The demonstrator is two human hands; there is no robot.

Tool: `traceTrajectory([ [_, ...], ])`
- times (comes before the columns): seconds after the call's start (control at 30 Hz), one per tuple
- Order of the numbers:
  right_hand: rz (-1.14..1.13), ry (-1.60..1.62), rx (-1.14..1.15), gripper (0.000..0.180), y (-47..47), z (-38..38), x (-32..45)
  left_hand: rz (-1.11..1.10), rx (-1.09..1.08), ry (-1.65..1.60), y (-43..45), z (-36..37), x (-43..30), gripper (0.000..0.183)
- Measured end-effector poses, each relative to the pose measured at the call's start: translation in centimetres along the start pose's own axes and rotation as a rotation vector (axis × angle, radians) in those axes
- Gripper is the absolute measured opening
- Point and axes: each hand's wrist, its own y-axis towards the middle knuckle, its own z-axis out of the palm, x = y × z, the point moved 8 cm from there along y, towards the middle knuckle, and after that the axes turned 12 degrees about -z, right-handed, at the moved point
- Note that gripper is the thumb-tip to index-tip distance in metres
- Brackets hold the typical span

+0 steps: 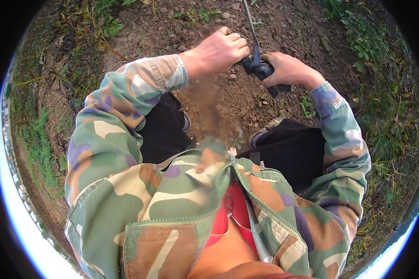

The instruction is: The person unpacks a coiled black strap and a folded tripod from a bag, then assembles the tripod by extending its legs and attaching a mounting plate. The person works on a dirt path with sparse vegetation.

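Observation:
Both my hands are at the top centre of the head view, above bare soil. A bundle of dark plastic film (265, 70) lies between them, and a thin twisted strip of the same film (254, 38) runs up from it to the picture's top edge. My left hand (218, 52) has its fingers curled at the bundle's left end, where the strip meets it. My right hand (289, 69) grips the bundle from the right, thumb and fingers around it. A loose end of film hangs below the right fingers. What lies inside the bundle is hidden.
Cloddy brown soil (181, 38) lies before me. Leafy green plants (366, 45) grow along the right, and weeds with dry stems (80, 52) along the left. My bent knees in black trousers (289, 150) and a shoe (267, 130) are just below the hands.

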Motion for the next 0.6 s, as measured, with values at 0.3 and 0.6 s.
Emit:
traceTrajectory([
  [0.3,0.041,-0.025,-0.005,0.041,1.7,2.4,0.9,-0.297,0.759,-0.133,-1.7,3.4,2.3,0.064],
  [0.6,-0.425,-0.785,-0.487,0.024,2.3,-2.1,5.7,-0.625,1.258,-0.922,-3.6,6.9,4.9,0.086],
])
